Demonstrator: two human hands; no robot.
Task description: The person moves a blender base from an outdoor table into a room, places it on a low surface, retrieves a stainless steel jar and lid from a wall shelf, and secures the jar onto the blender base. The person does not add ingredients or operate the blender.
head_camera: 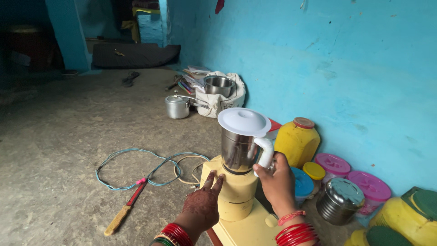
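A steel mixer jar (236, 150) with a white lid (243, 121) and a white handle (265, 152) sits on a pale yellow mixer base (236, 193). My right hand (275, 182) grips the jar's handle from the right. My left hand (203, 202), patterned with henna, rests flat against the left side of the base. Both wrists carry red bangles.
A coiled blue and white cord (145, 168) and a knife with a wooden handle (125, 209) lie on the floor to the left. Yellow canisters (298, 141), pink-lidded tubs (368, 187) and a steel tin (340, 200) line the blue wall. A pressure cooker (178, 107) stands farther back.
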